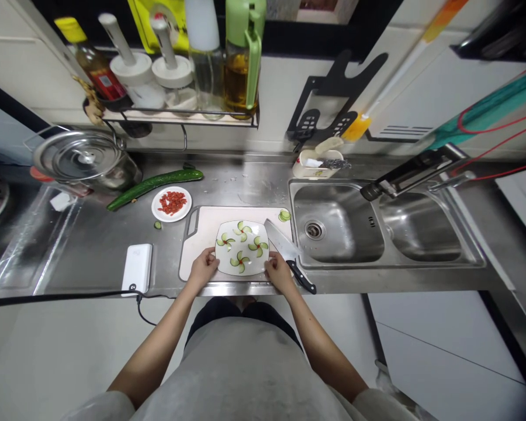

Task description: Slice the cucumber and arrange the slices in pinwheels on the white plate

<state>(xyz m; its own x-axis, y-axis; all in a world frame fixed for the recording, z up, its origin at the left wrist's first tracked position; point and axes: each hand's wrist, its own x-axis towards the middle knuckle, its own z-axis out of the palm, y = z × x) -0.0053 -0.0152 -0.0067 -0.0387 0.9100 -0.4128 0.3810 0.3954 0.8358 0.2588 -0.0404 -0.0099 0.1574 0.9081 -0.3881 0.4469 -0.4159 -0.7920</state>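
A white squarish plate (228, 249) sits over the pale cutting board (210, 216). It carries several pinwheels of cucumber slices (258, 247) with red centres. My left hand (204, 266) grips the plate's left edge, and my right hand (279, 271) pinches its lower right edge. Just right of the plate lies a kitchen knife (283, 241), its black handle pointing toward me past my right hand. A small stack of cucumber slices (284, 216) rests at the board's upper right corner. Whether the plate touches the board I cannot tell.
Left of the board are a small plate (155, 211) of red berries, a long cucumber (158, 184), a white power bank (137, 268) with a cable and a lidded steel pot (87, 164). A double sink (339, 257) is at right. Bottles stand on the rack (179, 117) above.
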